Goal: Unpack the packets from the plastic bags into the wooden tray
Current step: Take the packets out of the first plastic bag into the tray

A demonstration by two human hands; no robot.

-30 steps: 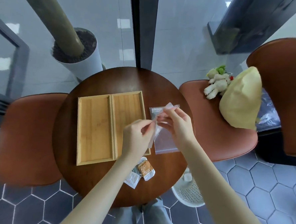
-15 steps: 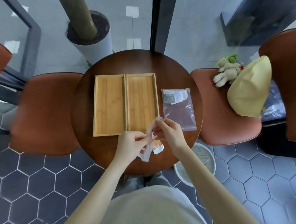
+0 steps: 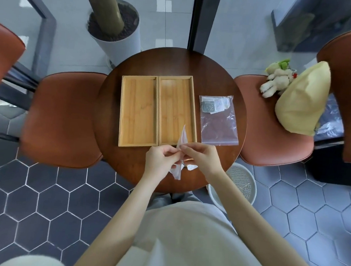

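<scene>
A two-compartment wooden tray (image 3: 158, 111) lies on the round dark table (image 3: 127, 167), both compartments bare. Right of it lies a clear plastic bag (image 3: 219, 127) with a few packets (image 3: 213, 105) at its far end. My left hand (image 3: 160, 160) and my right hand (image 3: 202, 157) meet just in front of the tray's near edge, both pinching a second small clear plastic bag (image 3: 178, 170) held upright. An orange packet edge (image 3: 188, 160) shows under my right hand; the rest is hidden.
Brown leather chairs stand left (image 3: 62, 117) and right (image 3: 273, 126) of the table. The right chair carries a yellow cushion (image 3: 302, 101) and a plush toy (image 3: 276, 79). A white basket (image 3: 239, 184) sits on the floor, and a planter (image 3: 117, 28) beyond the table.
My hands have come back from over the tray's right side to its near edge, holding the small bag. The other bag now lies flat to the right of the tray.
</scene>
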